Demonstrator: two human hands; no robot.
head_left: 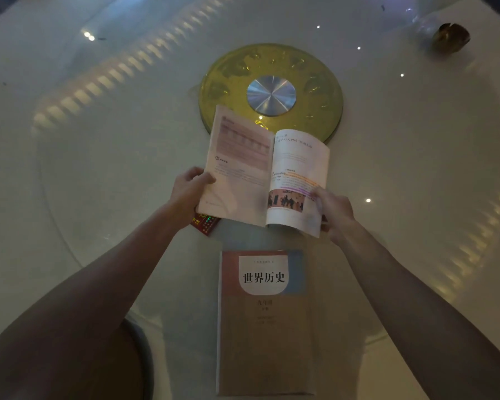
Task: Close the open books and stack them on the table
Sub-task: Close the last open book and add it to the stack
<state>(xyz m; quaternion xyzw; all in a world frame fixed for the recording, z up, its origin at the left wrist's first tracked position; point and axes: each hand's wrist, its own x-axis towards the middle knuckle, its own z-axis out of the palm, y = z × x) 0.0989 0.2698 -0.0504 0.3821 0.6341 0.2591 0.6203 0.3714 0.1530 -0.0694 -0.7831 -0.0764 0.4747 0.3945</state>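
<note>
An open book [260, 174] with pale printed pages is held up above the white table [98, 168], its halves angled into a V. My left hand [189, 189] grips its left edge with the thumb on the page. My right hand [334, 209] grips the lower right edge. A closed book [264, 324] with a tan cover and a red-and-blue top band lies flat on the table nearer to me, between my forearms. A red corner of another cover [205, 222] shows beneath the open book's lower left corner.
A round gold turntable base with a silver hub [272, 95] sits in the table's middle, just beyond the open book. A small dark gold object [451, 37] stands at the far right. The glossy tabletop reflects ceiling lights.
</note>
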